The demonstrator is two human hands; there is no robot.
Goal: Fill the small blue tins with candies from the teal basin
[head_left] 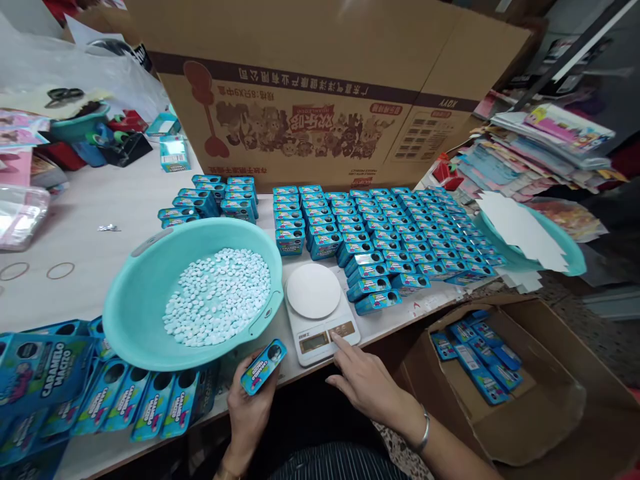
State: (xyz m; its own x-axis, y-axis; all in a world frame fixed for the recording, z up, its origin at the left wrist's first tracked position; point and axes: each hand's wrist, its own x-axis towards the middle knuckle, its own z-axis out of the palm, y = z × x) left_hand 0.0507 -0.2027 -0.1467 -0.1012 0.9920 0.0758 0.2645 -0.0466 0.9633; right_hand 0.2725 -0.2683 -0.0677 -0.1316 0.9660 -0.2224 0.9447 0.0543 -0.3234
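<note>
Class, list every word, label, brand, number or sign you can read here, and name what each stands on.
"CARAMELO MACIZO": the blue box in the left hand, and others like it.
"XQYY", upside down: the large carton.
"规格:8只x9中盒", upside down: same carton.
"有限公司", upside down: same carton.
Too small or blurred: the carton's fine print, the scale's display and button labels.

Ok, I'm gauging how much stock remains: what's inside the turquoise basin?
Small whitish tablets lie inside the turquoise basin, mostly toward the picture's right. They cover much of its floor, and where they crowd, the top ones hide any below, so the depth is unclear.
</note>
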